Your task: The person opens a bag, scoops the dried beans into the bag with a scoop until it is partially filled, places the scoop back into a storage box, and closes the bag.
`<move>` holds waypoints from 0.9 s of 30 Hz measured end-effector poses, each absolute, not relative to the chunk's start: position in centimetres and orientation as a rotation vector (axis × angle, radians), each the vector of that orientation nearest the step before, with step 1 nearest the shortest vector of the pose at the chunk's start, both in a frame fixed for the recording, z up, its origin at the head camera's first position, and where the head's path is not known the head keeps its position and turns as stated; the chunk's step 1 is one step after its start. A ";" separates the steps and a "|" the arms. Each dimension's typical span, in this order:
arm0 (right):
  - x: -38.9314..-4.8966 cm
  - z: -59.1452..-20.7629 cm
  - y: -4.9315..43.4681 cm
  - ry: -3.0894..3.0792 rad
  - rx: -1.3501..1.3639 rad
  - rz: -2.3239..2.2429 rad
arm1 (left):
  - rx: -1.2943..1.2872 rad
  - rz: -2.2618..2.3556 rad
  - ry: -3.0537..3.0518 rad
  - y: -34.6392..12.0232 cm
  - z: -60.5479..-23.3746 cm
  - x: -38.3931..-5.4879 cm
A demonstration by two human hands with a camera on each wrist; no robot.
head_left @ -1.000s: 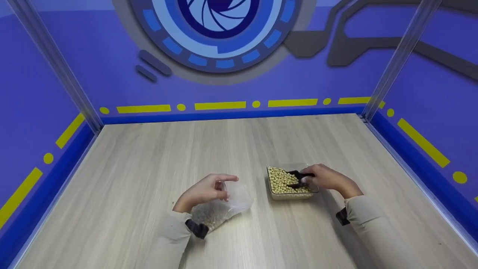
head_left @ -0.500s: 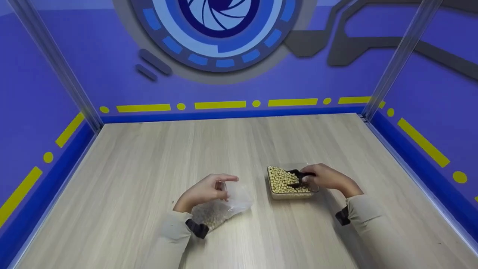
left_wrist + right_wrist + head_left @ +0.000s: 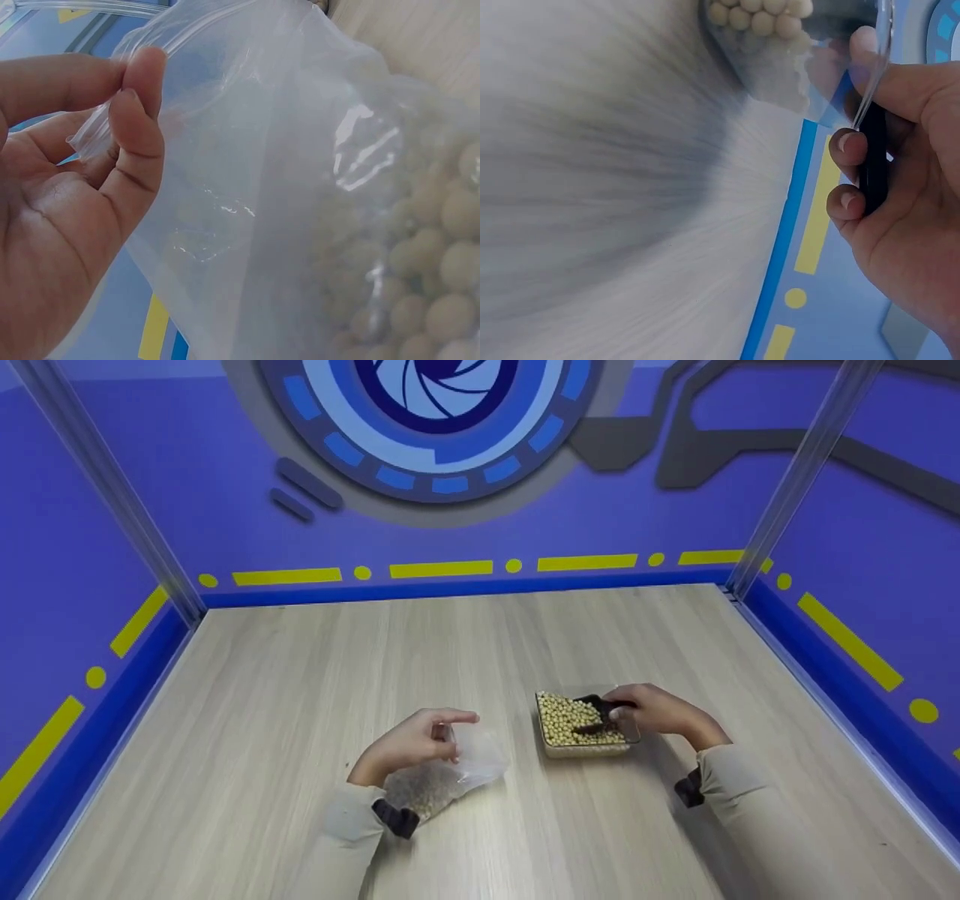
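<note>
the left hand point(image 3: 405, 746) pinches the zip bag point(image 3: 480, 765) at its edge, seemingly to keep its mouth lifted; the right hand point(image 3: 656, 712) grips the black scoop point(image 3: 602, 709) by its handle, probably for control, its blade sunk among soybeans point(image 3: 559, 720) in the clear container point(image 3: 589, 751), near the bag on the wooden table point(image 3: 337, 660).
</note>
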State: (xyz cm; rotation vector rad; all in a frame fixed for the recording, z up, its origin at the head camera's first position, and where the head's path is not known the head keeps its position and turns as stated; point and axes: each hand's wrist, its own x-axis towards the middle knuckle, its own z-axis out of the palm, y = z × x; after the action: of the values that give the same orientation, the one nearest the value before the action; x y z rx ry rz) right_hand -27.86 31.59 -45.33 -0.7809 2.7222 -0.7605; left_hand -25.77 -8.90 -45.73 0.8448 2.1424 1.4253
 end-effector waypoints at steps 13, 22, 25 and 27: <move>-28.2 -45.3 32.1 2.683 -0.776 -0.783 | 0.826 1.439 2.134 -8.8 -45.8 -25.7; -28.4 -45.5 32.5 2.643 -0.801 -0.828 | 0.819 1.459 2.121 -8.8 -45.7 -25.7; -28.4 -45.5 32.7 2.639 -0.805 -0.834 | 0.821 1.457 2.123 -8.8 -45.7 -25.7; -28.4 -45.5 32.8 2.633 -0.803 -0.842 | 0.824 1.452 2.129 -8.8 -45.7 -25.7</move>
State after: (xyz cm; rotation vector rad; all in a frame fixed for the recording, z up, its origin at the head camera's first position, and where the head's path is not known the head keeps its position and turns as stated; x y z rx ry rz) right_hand -28.41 32.80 -45.49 -0.8034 2.6333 -0.8421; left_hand -25.72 -8.84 -45.71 0.8239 2.1290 1.4520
